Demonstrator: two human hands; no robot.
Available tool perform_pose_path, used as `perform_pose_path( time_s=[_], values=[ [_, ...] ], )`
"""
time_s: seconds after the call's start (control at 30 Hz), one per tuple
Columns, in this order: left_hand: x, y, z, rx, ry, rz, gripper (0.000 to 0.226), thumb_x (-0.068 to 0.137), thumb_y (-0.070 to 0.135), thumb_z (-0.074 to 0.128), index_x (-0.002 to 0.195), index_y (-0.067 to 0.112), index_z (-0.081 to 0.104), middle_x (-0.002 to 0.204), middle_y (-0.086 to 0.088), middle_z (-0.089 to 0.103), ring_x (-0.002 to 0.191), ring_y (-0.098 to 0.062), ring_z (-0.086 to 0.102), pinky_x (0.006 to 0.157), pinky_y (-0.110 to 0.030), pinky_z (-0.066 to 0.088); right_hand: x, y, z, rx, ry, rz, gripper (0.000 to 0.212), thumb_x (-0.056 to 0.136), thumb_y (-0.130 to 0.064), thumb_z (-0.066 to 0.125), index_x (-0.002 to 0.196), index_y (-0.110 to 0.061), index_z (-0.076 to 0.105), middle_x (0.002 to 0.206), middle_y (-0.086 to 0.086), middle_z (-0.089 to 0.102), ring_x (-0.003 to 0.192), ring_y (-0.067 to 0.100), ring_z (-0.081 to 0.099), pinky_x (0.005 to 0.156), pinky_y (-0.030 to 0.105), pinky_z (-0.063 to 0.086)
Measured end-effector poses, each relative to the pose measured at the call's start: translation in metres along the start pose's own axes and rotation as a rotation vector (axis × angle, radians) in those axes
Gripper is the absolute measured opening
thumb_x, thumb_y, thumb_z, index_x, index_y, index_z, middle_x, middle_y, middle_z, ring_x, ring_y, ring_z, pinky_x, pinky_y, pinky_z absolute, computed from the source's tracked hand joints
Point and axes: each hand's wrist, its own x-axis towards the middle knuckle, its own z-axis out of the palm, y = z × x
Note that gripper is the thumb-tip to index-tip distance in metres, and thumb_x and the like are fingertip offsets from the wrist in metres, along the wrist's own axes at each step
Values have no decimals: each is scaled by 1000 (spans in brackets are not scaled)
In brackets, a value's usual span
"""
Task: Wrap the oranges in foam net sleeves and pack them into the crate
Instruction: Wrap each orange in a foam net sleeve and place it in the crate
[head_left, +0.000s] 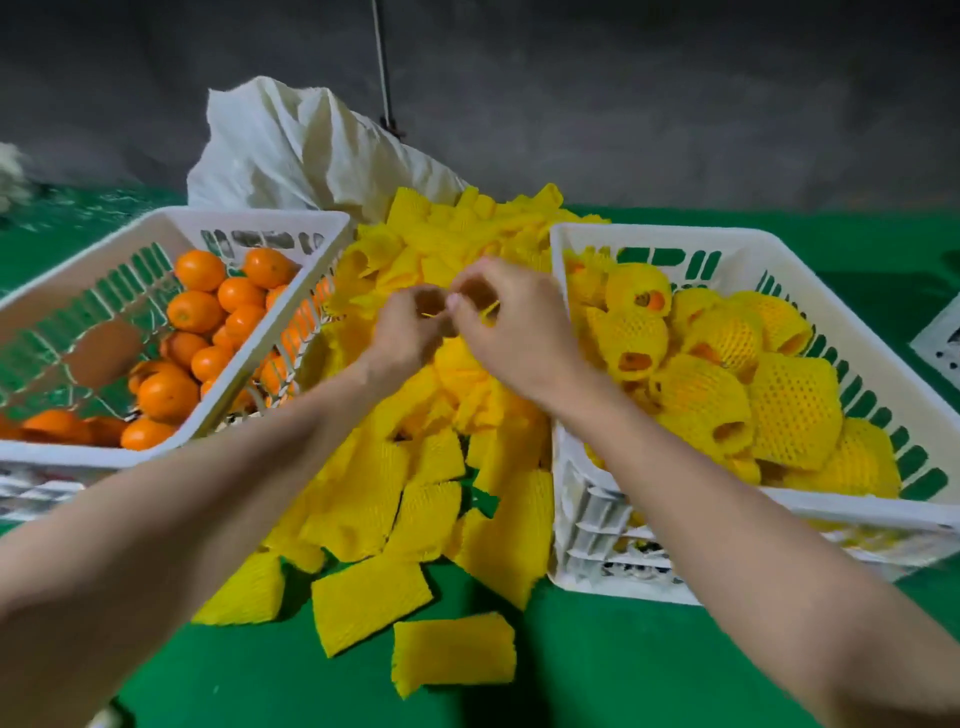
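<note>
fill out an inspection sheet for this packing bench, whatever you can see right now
surface: green cover under everything.
job's things: left crate holds bare oranges; right crate holds wrapped oranges; loose foam sleeves heaped between them.
clutter: white bag behind the heap; white object cut off at the right edge.
hands: left hand and right hand meet above the heap, both pinching a held sleeve.
cables: one cord hangs at the back.
surroundings: grey wall, dim.
</note>
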Motion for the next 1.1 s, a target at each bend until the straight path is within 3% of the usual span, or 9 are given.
perform_pose_path(
  time_s=[0.2, 0.3, 0.43, 0.57, 0.7, 0.77, 0.87, 1.0, 1.1],
  values=[
    [-11, -16, -98, 166, 61, -41, 17, 94, 4, 53, 109, 4, 62, 86, -9, 65, 62, -6, 60, 62, -23, 50, -64, 1, 105, -506, -1133, 53, 51, 74, -43, 74, 106, -6, 61, 113, 16, 62, 104, 31, 58, 70, 31, 44],
    [-22, -22, -127, 136, 64, -36, 9, 94, 8, 56, 101, 9, 62, 78, 1, 65, 60, -1, 61, 56, -15, 51, -101, 22, 128, -659, -1377, 66, 53, 73, -37, 78, 109, -2, 59, 115, 17, 59, 106, 33, 57, 75, 36, 47],
    [-35, -34, -158, 107, 41, -27, 7, 94, 12, 58, 100, 11, 62, 83, 0, 67, 67, -3, 65, 57, -10, 50, -80, 38, 123, -670, -1224, 137, 5, 84, -10, 57, 83, -6, 56, 97, 16, 61, 97, 32, 59, 69, 32, 44],
    [-39, -33, -172, 79, -134, -19, 20, 89, 7, 63, 109, 7, 61, 101, -10, 67, 85, -6, 65, 69, -11, 53, -16, 18, 95, -534, -999, 128, 34, 88, -17, 58, 120, -4, 57, 123, 14, 57, 114, 29, 51, 84, 30, 38],
    [-41, -30, -164, 140, -497, -60, 60, 81, 13, 73, 135, 10, 47, 123, -6, 57, 108, -13, 58, 88, -23, 52, 25, -22, 74, -268, -867, 108, 26, 88, -14, 63, 109, 0, 59, 87, -4, 52, 89, 17, 46, 67, 24, 32],
    [-39, -33, -158, 258, -579, -46, 60, 80, 20, 75, 133, 13, 48, 124, -3, 57, 111, -17, 57, 91, -29, 50, 34, -38, 72, -176, -806, 120, 28, 88, -13, 64, 112, -2, 57, 93, -2, 53, 90, 15, 46, 71, 26, 35],
    [-35, -34, -157, 242, -480, -3, 23, 83, 19, 72, 100, 12, 59, 96, -8, 63, 86, -21, 61, 68, -27, 52, 37, -55, 78, -56, -621, 153, 38, 86, -12, 65, 121, -13, 51, 115, -7, 51, 102, 8, 49, 80, 21, 40],
    [-29, -35, -172, 212, -290, 118, 28, 85, 15, 68, 108, 2, 61, 98, -18, 66, 91, -31, 62, 76, -46, 51, 42, -72, 99, -95, -426, 110, 34, 81, -22, 71, 112, -11, 58, 112, 0, 57, 105, 13, 52, 82, 19, 40],
    [-21, -37, -193, 398, -115, 250, 26, 86, 19, 66, 104, 2, 58, 80, -6, 57, 70, -19, 54, 54, -22, 38, 53, -88, 124, -193, -225, 28, 24, 76, -23, 76, 82, -11, 56, 89, 5, 52, 86, 14, 45, 76, 24, 34]
  ],
)
